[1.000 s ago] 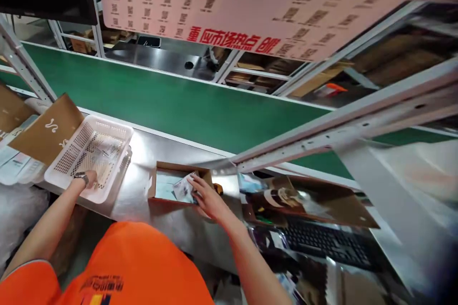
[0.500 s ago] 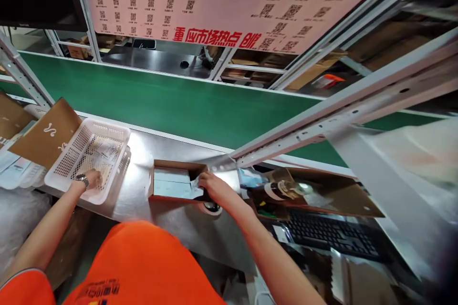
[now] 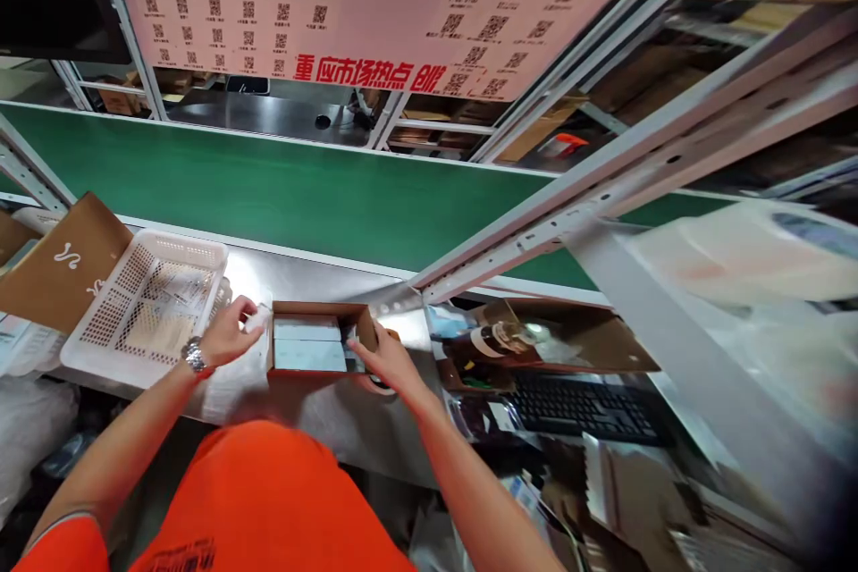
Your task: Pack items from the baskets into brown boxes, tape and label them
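Observation:
A small open brown cardboard box (image 3: 317, 311) sits on the steel worktop, with pale flat packets inside. My right hand (image 3: 379, 356) rests on the box's right end, fingers curled around its edge. My left hand (image 3: 230, 330), with a wristwatch, is at the box's left end. It pinches a small white item (image 3: 256, 319) that I cannot name. A white perforated plastic basket (image 3: 111, 349) stands just left of that hand.
A green conveyor belt (image 3: 281, 192) runs behind the worktop. Brown cardboard (image 3: 57, 268) lies at far left. A black keyboard (image 3: 583, 411) and a cluttered carton (image 3: 603, 349) sit to the right. A slanted metal rail (image 3: 603, 188) crosses overhead.
My left hand has left the white basket and moved right to the box with a small white item. My right hand stays at the box's right end.

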`<state>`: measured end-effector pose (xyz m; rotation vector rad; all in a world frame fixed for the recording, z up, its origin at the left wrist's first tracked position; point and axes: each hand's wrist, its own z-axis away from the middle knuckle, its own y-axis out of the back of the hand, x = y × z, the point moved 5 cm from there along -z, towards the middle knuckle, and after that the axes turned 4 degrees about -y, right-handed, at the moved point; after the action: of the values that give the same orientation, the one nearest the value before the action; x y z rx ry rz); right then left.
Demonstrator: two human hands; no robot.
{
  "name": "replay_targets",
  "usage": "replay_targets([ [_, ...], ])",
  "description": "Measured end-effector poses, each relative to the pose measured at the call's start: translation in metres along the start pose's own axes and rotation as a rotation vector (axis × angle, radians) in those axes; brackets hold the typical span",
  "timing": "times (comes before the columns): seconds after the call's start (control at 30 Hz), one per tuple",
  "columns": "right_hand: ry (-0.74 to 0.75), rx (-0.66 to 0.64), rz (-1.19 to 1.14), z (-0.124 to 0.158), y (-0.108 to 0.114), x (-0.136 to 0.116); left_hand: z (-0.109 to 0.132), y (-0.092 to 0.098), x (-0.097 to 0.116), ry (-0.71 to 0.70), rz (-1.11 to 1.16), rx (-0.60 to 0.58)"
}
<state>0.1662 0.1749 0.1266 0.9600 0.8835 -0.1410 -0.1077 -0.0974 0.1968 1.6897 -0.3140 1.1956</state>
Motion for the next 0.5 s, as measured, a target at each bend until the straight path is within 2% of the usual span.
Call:
replay_targets([
  [0.07, -0.035, -0.052, -0.131, 0.01, -0.018, -0.002, -0.018, -0.051, 0.033, -0.021, 0.115, -0.105],
  [0.13, -0.114, -0.196, -0.342, 0.023, -0.041, -0.003, -0.032, -0.094, 0.051, 0.022, 0.08, -0.17],
  [0.2, -0.18, -0.313, -0.486, 0.037, -0.061, -0.005, -0.038, -0.122, 0.055, 0.056, -0.005, -0.251],
  [0.23, -0.195, -0.333, -0.522, 0.043, -0.067, -0.006, -0.036, -0.128, 0.055, 0.051, -0.046, -0.283],
  [0.27, -0.2, -0.335, -0.545, 0.048, -0.071, -0.006, -0.033, -0.129, 0.052, 0.032, -0.076, -0.309],
  [0.33, -0.209, -0.307, -0.598, 0.053, -0.073, -0.005, -0.021, -0.114, 0.043, -0.043, -0.116, -0.29],
  [0.37, -0.217, -0.298, -0.633, 0.054, -0.074, -0.002, -0.015, -0.099, 0.036, -0.079, -0.134, -0.23],
  [0.43, -0.236, -0.284, -0.699, 0.051, -0.075, 0.004, -0.001, -0.064, 0.018, -0.079, -0.191, -0.038],
  [0.5, -0.25, -0.267, -0.731, 0.043, -0.083, 0.011, 0.014, -0.038, -0.004, 0.026, -0.238, 0.101],
])
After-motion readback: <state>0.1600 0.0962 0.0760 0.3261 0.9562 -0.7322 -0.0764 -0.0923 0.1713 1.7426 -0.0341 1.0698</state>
